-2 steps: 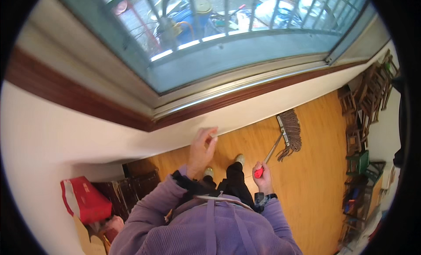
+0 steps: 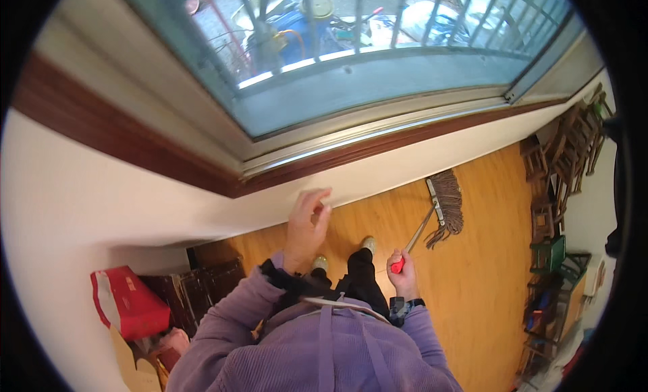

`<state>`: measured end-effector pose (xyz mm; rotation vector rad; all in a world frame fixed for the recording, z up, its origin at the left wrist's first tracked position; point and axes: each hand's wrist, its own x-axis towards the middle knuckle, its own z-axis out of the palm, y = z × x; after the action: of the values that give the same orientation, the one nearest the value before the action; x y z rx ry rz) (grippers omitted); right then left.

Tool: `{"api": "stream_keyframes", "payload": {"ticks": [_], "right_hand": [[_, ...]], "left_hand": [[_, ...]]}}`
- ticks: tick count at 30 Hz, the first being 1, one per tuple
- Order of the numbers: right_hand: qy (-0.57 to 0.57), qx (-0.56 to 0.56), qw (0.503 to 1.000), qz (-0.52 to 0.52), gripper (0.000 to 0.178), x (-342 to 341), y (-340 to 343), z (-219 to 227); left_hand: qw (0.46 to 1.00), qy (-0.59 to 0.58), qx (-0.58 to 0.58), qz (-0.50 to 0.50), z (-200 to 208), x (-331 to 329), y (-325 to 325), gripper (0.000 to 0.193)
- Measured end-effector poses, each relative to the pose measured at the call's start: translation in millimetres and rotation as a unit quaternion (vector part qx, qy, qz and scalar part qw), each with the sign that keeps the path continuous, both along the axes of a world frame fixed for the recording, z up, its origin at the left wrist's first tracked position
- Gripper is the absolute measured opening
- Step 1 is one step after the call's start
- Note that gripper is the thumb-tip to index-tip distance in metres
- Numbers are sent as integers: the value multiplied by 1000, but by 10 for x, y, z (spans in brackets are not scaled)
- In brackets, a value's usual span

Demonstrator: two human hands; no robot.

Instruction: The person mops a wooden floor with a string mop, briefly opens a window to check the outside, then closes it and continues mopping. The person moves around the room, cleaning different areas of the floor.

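Note:
My right hand point(image 2: 404, 276) is closed around the red-ended handle of a mop point(image 2: 448, 202). The mop's metal pole slants away from me, and its brown string head lies on the wood floor point(image 2: 479, 284) near the foot of the wall. My left hand point(image 2: 307, 223) is raised in front of my body with its fingers bent and apart, holding nothing. It is nearest to the white wall below the window sill point(image 2: 351, 148) and appears not to touch it.
A barred window point(image 2: 378, 75) is ahead. Wooden stools and small chairs point(image 2: 570, 142) stand stacked along the right wall, with a green stool point(image 2: 550, 254) among them. At the left, a red bag point(image 2: 129, 303) sits beside a dark wooden cabinet point(image 2: 196, 291).
My left hand has shifted slightly up and to the left. The mop and my right hand have hardly moved.

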<state>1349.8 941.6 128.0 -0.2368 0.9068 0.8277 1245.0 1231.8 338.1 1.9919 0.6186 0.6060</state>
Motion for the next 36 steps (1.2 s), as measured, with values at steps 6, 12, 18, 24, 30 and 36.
{"api": "stream_keyframes", "payload": {"ticks": [6, 12, 18, 24, 30, 36], "right_hand": [[25, 6, 1000, -9, 17, -110, -208, 53], [19, -33, 999, -2, 17, 28, -472, 127], [22, -49, 998, 36, 18, 84, -453, 107], [24, -44, 996, 69, 22, 144, -420, 74], [10, -89, 992, 94, 25, 166, -461, 140], [20, -102, 989, 102, 25, 183, -479, 126]], "left_hand": [[959, -61, 271, 57, 573, 2, 441, 37], [948, -25, 313, 51, 446, 71, 602, 36], [946, -37, 312, 86, 335, 90, 594, 32], [940, -25, 322, 107, 337, 39, 573, 34], [933, -51, 349, 66, 337, 427, 319, 37], [940, -66, 332, 46, 392, 833, 166, 36]]}}
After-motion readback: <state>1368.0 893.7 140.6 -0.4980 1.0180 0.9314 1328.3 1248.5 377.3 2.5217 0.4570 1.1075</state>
